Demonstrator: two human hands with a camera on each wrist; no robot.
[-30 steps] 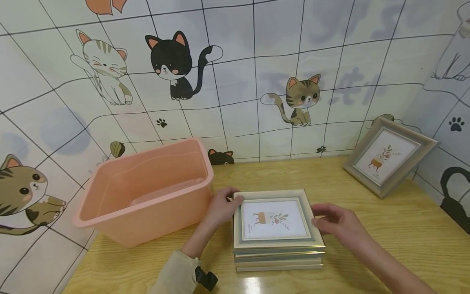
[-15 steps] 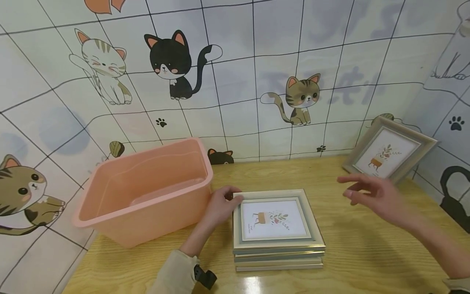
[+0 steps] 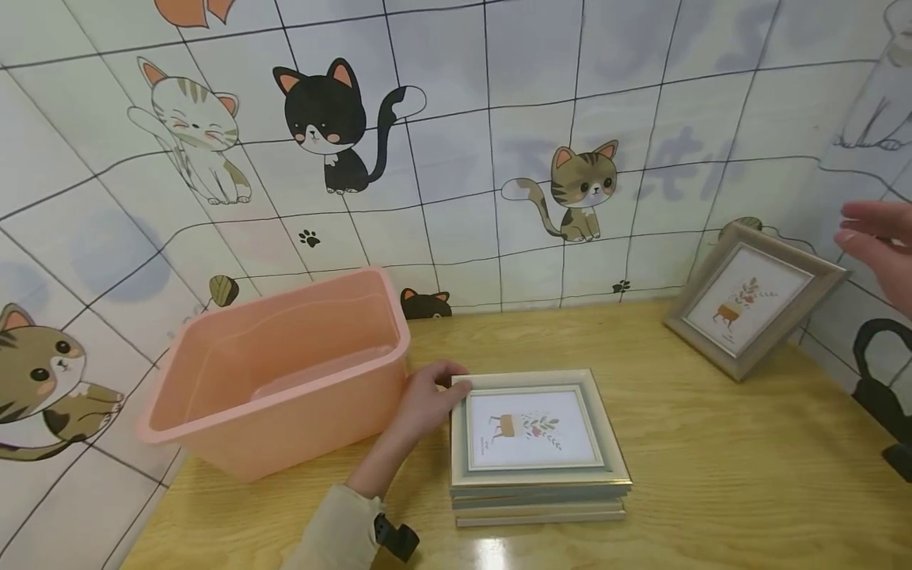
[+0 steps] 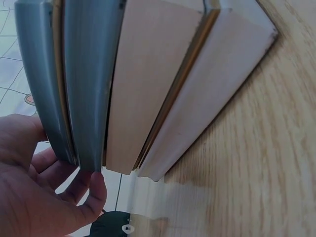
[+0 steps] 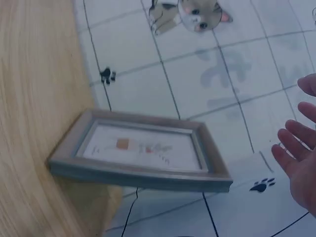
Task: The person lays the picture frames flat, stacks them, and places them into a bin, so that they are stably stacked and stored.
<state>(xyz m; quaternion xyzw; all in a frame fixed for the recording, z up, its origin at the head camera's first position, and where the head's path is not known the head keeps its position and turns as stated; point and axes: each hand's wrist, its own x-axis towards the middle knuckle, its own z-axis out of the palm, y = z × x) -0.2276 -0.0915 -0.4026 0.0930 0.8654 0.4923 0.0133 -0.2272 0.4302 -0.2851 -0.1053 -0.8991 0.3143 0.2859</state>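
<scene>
A stack of several picture frames [image 3: 537,507] lies on the wooden table; the top picture frame [image 3: 537,431] is cream and pale blue with a plant print. At the stack's far left corner my left hand [image 3: 427,400] grips the upper frames, thumb along the top edge. In the left wrist view its curled fingers [image 4: 94,195] touch the ends of the two blue-edged frames. My right hand [image 3: 883,249] is raised at the right edge of the head view, holding nothing. Left of it, a grey-beige picture frame [image 3: 822,269] stands tilted against the back wall covering.
A pink plastic bin [image 3: 299,423] stands just left of the stack, with bare inside floor in view. Cat-patterned sheeting [image 3: 463,182] covers the back and sides. Bare wooden tabletop [image 3: 712,459] lies between the stack and the right side.
My right hand has left the stack's right edge and moved up and right, past the leaning frame to the view's edge. The left hand stays on the stack.
</scene>
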